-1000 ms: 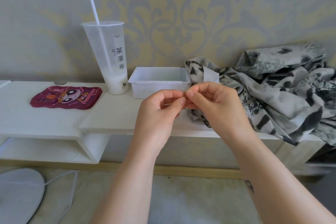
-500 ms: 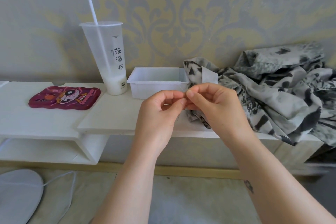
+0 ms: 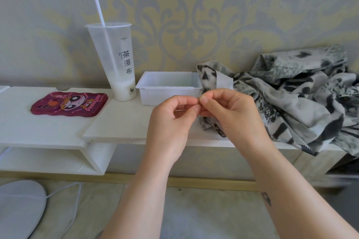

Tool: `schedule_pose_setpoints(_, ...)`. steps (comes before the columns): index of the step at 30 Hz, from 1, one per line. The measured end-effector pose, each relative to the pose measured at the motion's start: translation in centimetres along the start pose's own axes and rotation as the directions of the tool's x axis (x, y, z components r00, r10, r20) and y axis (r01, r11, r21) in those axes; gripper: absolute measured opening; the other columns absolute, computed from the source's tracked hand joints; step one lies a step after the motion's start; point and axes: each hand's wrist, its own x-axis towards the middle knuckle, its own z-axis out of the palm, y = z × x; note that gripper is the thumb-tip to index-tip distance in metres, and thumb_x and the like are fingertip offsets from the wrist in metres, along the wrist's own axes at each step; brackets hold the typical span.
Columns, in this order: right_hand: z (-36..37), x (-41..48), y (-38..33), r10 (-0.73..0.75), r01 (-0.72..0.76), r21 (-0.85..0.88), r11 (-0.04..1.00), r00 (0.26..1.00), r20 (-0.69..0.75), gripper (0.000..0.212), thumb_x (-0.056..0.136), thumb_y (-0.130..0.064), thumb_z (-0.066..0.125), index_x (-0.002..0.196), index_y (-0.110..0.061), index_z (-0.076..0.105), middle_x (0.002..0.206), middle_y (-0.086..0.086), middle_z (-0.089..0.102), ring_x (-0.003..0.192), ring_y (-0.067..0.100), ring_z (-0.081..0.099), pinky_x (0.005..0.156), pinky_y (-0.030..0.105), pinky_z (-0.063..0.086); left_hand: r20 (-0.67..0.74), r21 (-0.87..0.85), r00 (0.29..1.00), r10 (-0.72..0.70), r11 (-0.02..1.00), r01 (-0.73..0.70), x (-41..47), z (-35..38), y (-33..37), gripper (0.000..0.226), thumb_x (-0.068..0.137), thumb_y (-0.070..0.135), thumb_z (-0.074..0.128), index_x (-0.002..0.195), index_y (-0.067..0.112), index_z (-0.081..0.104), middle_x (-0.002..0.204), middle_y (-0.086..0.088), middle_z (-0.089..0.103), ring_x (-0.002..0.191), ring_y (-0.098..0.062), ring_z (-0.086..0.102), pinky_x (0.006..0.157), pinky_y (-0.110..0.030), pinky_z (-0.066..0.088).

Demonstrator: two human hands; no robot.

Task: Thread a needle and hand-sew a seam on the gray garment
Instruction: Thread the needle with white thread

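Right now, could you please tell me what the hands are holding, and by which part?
The left hand and right hand each pinch a faint thread between thumb and forefinger tips, where they meet. A needle is too small to see.

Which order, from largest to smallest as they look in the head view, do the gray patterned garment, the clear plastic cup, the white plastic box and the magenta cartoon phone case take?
1. gray patterned garment, though the hands partly hide it
2. clear plastic cup
3. white plastic box and magenta cartoon phone case: these two look too alike to rank
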Motion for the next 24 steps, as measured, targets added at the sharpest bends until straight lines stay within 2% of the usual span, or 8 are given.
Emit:
schedule_pose_setpoints(7, -0.15, 0.01, 0.01, 0.027, -0.029, 0.142, 0.989, 0.999, 0.02, 0.012, 0.084, -0.006, 0.063, 0.075, -0.013, 0.068, 0.072, 0.002, 0.072, 0.072, 0.013, 0.069, 0.071, 0.02, 0.055, -0.03, 0.038, 0.996, 0.085, 0.996, -0.084, -0.27, 0.21, 0.34, 0.015, 0.086, 0.009, 0.067, 0.081, 0.024, 0.067, 0.07, 0.017, 0.068, 0.07, 0.004, 0.064, 0.065, -0.005, 0.043)
schedule_pose_setpoints(10, -0.22, 0.04, 0.16, 0.034, -0.042, 0.208, 0.977, 0.999, 0.039, 0.004, 0.075, -0.015, 0.065, 0.075, -0.013, 0.067, 0.073, 0.001, 0.072, 0.074, 0.013, 0.068, 0.074, 0.022, 0.056, -0.04, 0.056, 0.994, 0.103, 0.993, -0.101, -0.42, 0.31, 0.47, 0.018, 0.086, 0.009, 0.067, 0.079, 0.026, 0.066, 0.068, 0.02, 0.067, 0.069, 0.005, 0.063, 0.064, -0.004, 0.042)
schedule_pose_setpoints(24, -0.25, 0.16, 0.52, 0.038, -0.049, 0.257, 0.965, 0.998, 0.045, 0.01, 0.07, -0.017, 0.065, 0.077, -0.01, 0.068, 0.075, 0.003, 0.072, 0.077, 0.017, 0.068, 0.079, 0.026, 0.057, -0.083, 0.276, 0.961, 0.263, 0.933, -0.231, -0.53, 0.43, 0.11, 0.024, 0.086, 0.012, 0.067, 0.079, 0.034, 0.062, 0.082, 0.013, 0.068, 0.077, -0.003, 0.064, 0.073, -0.011, 0.047)
